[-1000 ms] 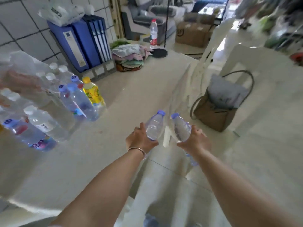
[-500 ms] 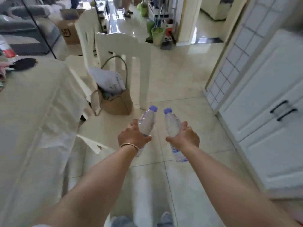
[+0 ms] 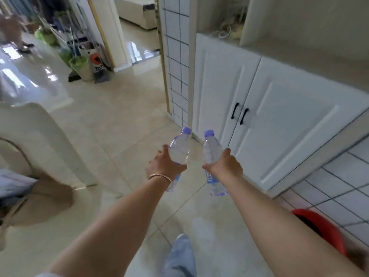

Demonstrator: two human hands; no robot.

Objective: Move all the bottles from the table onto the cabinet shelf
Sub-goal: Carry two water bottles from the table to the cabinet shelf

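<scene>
open floor (image 3: pixel 123 120) ahead, cabinet doors (image 3: pixel 279 124) closed

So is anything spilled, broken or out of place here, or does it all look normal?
Nothing stands out. The left hand and right hand each hold a capped water bottle, tilted forward but with no leak showing. The white cabinet doors are shut and the floor looks shiny rather than wet.

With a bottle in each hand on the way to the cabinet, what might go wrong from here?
1. Both hands are full: the left hand and right hand each grip a bottle, so neither could open the closed cabinet doors if needed.
2. The glossy tile floor may be slippery.
3. The red tub sits low beside the right arm, a possible trip hazard.
</scene>
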